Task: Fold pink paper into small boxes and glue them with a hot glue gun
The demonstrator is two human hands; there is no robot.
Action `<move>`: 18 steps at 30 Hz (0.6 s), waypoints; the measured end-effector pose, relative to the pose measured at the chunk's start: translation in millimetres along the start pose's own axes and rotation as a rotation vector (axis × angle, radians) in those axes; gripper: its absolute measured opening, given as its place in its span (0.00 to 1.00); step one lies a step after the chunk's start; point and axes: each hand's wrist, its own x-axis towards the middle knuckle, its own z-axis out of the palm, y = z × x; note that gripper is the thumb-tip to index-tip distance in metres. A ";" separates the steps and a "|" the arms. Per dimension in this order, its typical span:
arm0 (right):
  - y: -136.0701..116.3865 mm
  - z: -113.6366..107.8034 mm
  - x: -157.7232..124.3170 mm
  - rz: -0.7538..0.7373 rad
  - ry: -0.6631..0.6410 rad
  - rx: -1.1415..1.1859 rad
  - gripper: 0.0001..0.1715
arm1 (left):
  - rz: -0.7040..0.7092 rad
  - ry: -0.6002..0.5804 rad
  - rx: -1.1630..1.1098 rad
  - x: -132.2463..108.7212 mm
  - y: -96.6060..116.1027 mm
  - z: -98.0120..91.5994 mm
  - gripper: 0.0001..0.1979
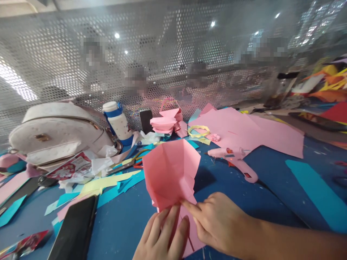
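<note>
- Right hand (217, 220): forefinger and thumb pinch the paper's (170, 173) lower fold; other fingers curled.
- Left hand (162, 236): fingers straight, pressed together, flat on the paper's narrow bottom end.
- Paper: pink, creased, fan-shaped; narrow at the hands, widening to an angled top edge; tilted up off the table (121, 224).
- Position: centre of the blue table's near edge.
- Phone (74, 229): left of the hands.
- Glue gun (235, 160): beyond the paper, to the right.

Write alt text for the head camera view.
The left hand and right hand press a folded pink paper on a blue table. A glue gun, black phone, white bag and paper scraps lie around.
</note>
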 end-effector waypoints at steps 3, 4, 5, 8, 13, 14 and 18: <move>3.2 -2.6 3.6 0.017 -0.075 0.100 0.24 | 0.017 -0.003 -0.007 -3.2 -4.9 3.1 0.16; 5.6 -3.5 5.0 0.027 -0.112 0.166 0.24 | 0.035 -0.010 -0.020 -3.9 -6.8 3.6 0.17; 8.5 -4.7 6.1 0.041 -0.143 0.252 0.24 | 0.069 -0.019 -0.038 -4.2 -8.3 3.3 0.19; 17.3 -9.8 7.2 0.106 -0.102 0.599 0.18 | 0.176 -0.041 -0.118 -1.0 -9.7 -5.4 0.24; 26.0 -11.3 7.3 0.426 0.221 0.968 0.24 | -0.190 0.138 -0.475 8.5 -14.8 -38.6 0.11; 27.3 -9.8 8.3 0.493 0.273 0.994 0.24 | -0.254 0.217 -0.525 9.5 -19.1 -43.1 0.09; 31.5 -3.2 13.6 0.625 0.343 1.056 0.21 | -0.572 0.289 -0.612 12.0 -39.3 -38.8 0.08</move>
